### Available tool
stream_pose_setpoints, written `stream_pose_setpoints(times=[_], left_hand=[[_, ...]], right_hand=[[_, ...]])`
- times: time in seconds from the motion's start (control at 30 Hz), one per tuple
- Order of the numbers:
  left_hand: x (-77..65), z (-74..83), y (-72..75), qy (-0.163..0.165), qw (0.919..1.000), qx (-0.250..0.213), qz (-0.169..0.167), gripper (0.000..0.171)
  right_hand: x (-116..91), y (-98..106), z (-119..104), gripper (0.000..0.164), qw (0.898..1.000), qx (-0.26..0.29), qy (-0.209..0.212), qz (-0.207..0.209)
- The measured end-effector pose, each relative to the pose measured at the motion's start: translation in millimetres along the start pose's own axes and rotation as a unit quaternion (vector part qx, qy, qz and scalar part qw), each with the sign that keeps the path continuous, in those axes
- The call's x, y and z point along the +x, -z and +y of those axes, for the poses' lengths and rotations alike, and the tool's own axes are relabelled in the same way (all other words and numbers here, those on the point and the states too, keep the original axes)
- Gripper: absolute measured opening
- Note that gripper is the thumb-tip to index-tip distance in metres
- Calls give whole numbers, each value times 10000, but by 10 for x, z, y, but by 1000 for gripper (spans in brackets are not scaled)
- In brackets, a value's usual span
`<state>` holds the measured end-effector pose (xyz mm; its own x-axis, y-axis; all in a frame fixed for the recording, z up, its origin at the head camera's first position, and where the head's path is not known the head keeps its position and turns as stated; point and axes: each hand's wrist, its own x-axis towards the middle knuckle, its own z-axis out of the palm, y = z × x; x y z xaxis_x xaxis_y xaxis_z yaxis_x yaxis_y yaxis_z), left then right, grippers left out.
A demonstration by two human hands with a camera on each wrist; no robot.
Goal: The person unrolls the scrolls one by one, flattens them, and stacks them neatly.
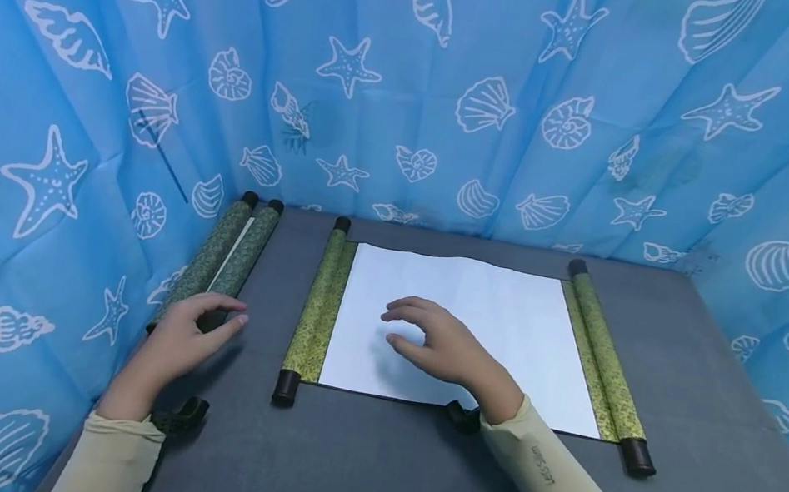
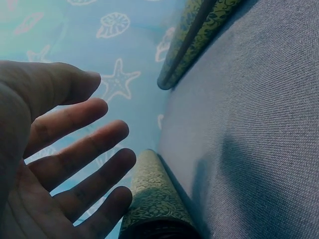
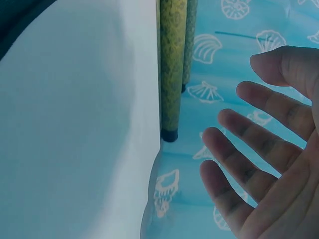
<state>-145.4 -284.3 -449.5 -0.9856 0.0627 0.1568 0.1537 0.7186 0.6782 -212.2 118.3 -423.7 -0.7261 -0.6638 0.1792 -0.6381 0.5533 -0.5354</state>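
A hanging-style scroll lies unrolled, its white sheet (image 1: 505, 320) spread between a yellow-green left roller (image 1: 317, 302) and a matching right roller (image 1: 607, 351), both with dark end caps. Over the sheet hovers my right hand (image 1: 445, 344), fingers spread and loosely bent, holding nothing; the right wrist view shows its fingers (image 3: 249, 154) apart. To the left, a dark green scroll (image 1: 247, 255) is rolled up from both ends, a white strip between its two rolls. My left hand (image 1: 188, 339) is at its near end, fingers apart and grasping nothing.
Both scrolls lie on a grey cloth-covered table (image 1: 348, 466). A blue curtain (image 1: 383, 110) printed with white shells and starfish hangs along the back and both sides, close beside the dark green scroll. Black wrist straps (image 1: 181, 415) sit at both wrists.
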Motion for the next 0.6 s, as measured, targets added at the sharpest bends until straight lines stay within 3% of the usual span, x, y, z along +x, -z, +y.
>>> stream_pose_setpoints(times=[0.33, 0.6], left_hand=[[8, -61, 41, -94, 9993, -129, 324, 37], [-18, -125, 132, 95, 9980, -172, 607, 37]], right_hand=[[221, -156, -186, 32, 9994, 156, 210, -226], [381, -286, -324, 32, 9984, 187, 427, -334]])
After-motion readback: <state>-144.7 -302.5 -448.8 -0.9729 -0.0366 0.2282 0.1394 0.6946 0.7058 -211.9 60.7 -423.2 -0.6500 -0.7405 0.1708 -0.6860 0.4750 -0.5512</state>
